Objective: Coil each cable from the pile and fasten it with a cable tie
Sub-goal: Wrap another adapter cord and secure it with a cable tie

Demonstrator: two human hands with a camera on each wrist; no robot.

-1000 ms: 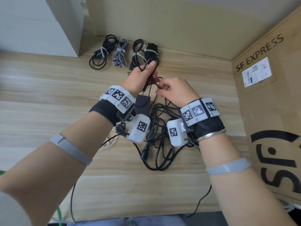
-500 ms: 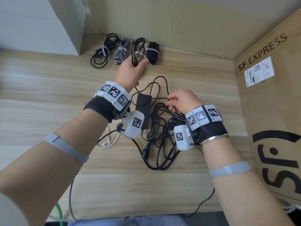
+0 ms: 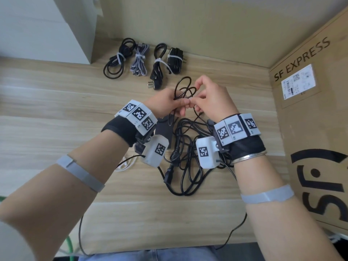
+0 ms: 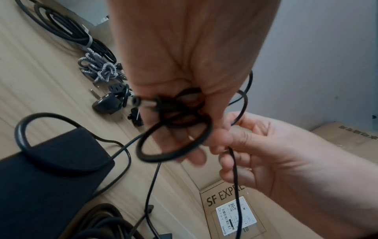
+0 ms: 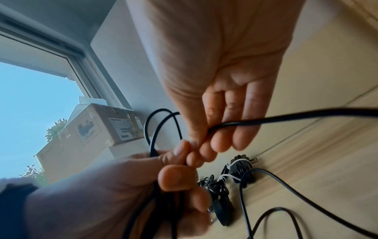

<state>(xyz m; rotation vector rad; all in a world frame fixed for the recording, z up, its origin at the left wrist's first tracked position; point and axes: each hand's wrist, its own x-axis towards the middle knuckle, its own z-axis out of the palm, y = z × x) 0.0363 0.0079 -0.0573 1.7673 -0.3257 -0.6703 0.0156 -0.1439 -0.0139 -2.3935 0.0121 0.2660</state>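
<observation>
My left hand (image 3: pixel 178 107) grips a few small loops of a thin black cable (image 3: pixel 183 87) above the pile. In the left wrist view the loops (image 4: pixel 174 140) hang from its curled fingers, with the barrel plug sticking out. My right hand (image 3: pixel 196 102) touches the left and pinches the same cable (image 5: pixel 255 120) between thumb and fingers. The cable runs down to a black power brick (image 3: pixel 163 129) beside the tangled pile of black cables (image 3: pixel 188 157). Several tied bundles (image 3: pixel 160 65) lie in a row at the back.
A large cardboard box (image 3: pixel 310 138) stands along the right side. A white cabinet (image 3: pixel 47 25) fills the back left corner. White cable ties (image 3: pixel 124 164) lie under my left wrist. Bare wooden tabletop (image 3: pixel 47 110) stretches to the left.
My left hand set a tied bundle down in the back row and came back. Both hands have lifted the thin cable off the pile, with small loops gathered in the left.
</observation>
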